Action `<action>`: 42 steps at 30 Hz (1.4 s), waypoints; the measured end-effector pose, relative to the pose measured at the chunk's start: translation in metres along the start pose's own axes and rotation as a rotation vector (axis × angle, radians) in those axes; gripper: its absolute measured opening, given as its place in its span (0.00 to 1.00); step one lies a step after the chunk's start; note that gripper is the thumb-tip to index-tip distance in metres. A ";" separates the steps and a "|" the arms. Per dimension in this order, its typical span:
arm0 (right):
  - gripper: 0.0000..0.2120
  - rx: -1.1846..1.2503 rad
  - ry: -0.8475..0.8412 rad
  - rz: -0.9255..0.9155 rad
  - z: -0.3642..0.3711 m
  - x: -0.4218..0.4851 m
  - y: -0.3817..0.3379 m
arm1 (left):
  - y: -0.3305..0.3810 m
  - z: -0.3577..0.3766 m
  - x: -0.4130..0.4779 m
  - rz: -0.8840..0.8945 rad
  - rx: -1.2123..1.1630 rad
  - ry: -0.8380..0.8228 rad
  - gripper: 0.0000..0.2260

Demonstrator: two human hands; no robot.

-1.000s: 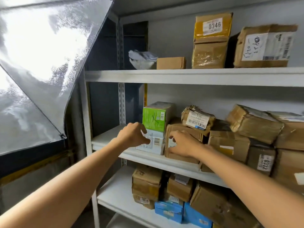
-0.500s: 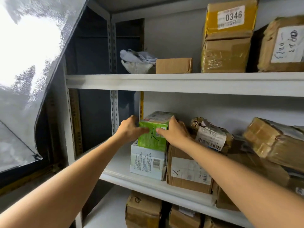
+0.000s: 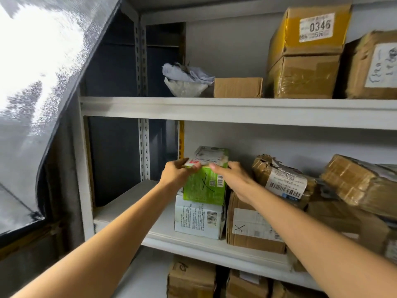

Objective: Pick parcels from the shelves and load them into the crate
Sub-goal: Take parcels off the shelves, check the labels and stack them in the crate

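A green parcel point(image 3: 205, 187) with a black X and a white label on top sits on a white printed box point(image 3: 197, 220) on the middle shelf point(image 3: 193, 246). My left hand point(image 3: 177, 175) grips the green parcel's upper left edge, thumb on the front. My right hand point(image 3: 233, 179) grips its upper right edge. The parcel leans forward a little. No crate is in view.
Brown cardboard parcels point(image 3: 255, 231) fill the middle shelf to the right. The upper shelf point(image 3: 214, 109) holds a grey plastic bag point(image 3: 185, 79), a small brown box point(image 3: 237, 87) and the stacked boxes labelled 0346 point(image 3: 307, 52). More boxes stand below. A foil sheet point(image 3: 43, 72) hangs at left.
Both hands rose from the lower boxes to the green parcel and closed on its top edges. The parcel now tips forward, and the camera has moved closer.
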State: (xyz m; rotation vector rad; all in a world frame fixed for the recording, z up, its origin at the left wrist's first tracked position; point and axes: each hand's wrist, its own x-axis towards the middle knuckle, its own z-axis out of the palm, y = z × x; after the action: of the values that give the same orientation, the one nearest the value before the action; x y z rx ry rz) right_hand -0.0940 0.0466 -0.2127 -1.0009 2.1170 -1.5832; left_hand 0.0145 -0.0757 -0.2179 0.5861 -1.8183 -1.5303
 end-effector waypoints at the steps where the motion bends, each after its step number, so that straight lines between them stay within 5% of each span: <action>1: 0.37 0.013 0.002 -0.003 0.001 -0.006 0.000 | 0.000 -0.003 -0.005 -0.003 -0.033 0.001 0.28; 6: 0.24 0.109 -0.006 -0.058 0.009 -0.034 -0.007 | -0.002 -0.019 -0.034 0.067 -0.143 -0.007 0.23; 17: 0.39 0.415 -0.099 -0.079 0.020 -0.068 -0.011 | -0.005 -0.035 -0.081 0.068 -0.365 -0.142 0.23; 28: 0.39 0.234 -0.159 -0.316 -0.002 -0.108 0.006 | -0.008 -0.030 -0.135 0.311 -0.241 -0.097 0.28; 42: 0.38 0.148 -0.070 -0.384 -0.052 -0.156 0.023 | -0.002 0.010 -0.168 0.314 -0.268 -0.158 0.30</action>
State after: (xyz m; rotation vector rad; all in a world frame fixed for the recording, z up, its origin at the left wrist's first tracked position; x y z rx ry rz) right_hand -0.0234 0.1946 -0.2403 -1.4524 1.8064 -1.8128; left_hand 0.1190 0.0510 -0.2560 0.0496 -1.6837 -1.5975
